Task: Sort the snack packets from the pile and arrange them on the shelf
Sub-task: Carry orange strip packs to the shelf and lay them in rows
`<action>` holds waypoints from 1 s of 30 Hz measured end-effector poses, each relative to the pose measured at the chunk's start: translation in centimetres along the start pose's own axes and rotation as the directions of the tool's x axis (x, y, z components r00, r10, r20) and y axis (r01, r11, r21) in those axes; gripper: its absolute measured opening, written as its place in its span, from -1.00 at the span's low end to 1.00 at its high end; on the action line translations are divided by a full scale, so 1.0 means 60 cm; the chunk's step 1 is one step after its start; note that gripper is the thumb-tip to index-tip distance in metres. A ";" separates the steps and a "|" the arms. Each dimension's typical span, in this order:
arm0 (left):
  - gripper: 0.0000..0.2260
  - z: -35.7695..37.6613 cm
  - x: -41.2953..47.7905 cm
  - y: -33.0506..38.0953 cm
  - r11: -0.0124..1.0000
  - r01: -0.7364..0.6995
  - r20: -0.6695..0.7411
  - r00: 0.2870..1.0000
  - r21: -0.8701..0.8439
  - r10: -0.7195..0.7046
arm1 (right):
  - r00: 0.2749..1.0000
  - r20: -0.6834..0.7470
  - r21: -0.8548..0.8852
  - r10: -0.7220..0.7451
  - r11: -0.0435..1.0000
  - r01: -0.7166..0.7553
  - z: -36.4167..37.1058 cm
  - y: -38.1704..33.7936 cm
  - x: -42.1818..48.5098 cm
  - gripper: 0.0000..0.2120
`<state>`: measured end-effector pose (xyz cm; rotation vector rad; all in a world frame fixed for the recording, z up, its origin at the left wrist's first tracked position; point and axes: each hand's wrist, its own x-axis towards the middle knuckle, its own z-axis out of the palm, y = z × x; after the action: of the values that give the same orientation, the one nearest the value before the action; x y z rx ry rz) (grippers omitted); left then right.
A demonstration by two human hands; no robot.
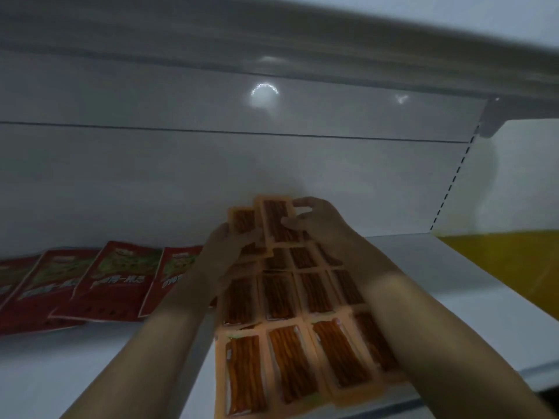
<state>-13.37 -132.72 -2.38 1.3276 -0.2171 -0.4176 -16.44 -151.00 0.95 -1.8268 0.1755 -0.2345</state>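
Dim shelf [423, 276]; left hand [222, 247] and right hand [319, 226] pinch blurred, unreadable orange packets [276, 217].

orange packets [290, 343]: pale orange border, each with a window of dark red-brown sticks, striped lengthwise. Left of them, red packets [115, 276]: deep red, green picture panel up top, white lettering under it. shelf [423, 297] beneath them: plain white-grey. back panel [151, 176] behind them: same white-grey, one thin dark horizontal line. Right of them: yellow panel [499, 258], plus upright [457, 174] with a black dashed slot row.
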 end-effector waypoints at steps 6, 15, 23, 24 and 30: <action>-0.81 0.021 0.005 -0.009 0.997 -0.042 -0.022 0.999 -0.059 0.040 | 0.995 -0.085 -0.196 -0.046 0.980 0.028 -0.004 0.022 0.020 -0.63; -0.70 -0.004 0.010 -0.026 0.993 -0.068 -0.167 0.985 -0.101 0.050 | 0.964 -0.248 -0.318 0.094 0.932 -0.173 -0.073 0.103 0.049 -0.55; -0.71 -0.008 0.019 -0.046 0.998 -0.055 -0.215 0.975 0.019 0.058 | 0.979 -0.201 -0.546 0.019 0.828 -0.128 -0.044 0.129 0.061 -0.82; -0.70 -0.007 0.021 -0.049 0.998 -0.053 -0.219 0.974 0.035 0.059 | 0.980 -0.198 -0.601 0.022 0.787 -0.139 -0.042 0.129 0.062 -0.84; -0.73 0.000 0.022 -0.058 0.995 -0.057 -0.210 0.975 0.082 0.073 | 0.983 -0.181 -0.773 -0.012 0.620 -0.134 -0.035 0.123 0.055 -0.84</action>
<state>-12.78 -133.91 -5.88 1.4244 -0.0981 -0.2116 -13.76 -155.70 -5.44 -2.6839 0.5315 -0.2905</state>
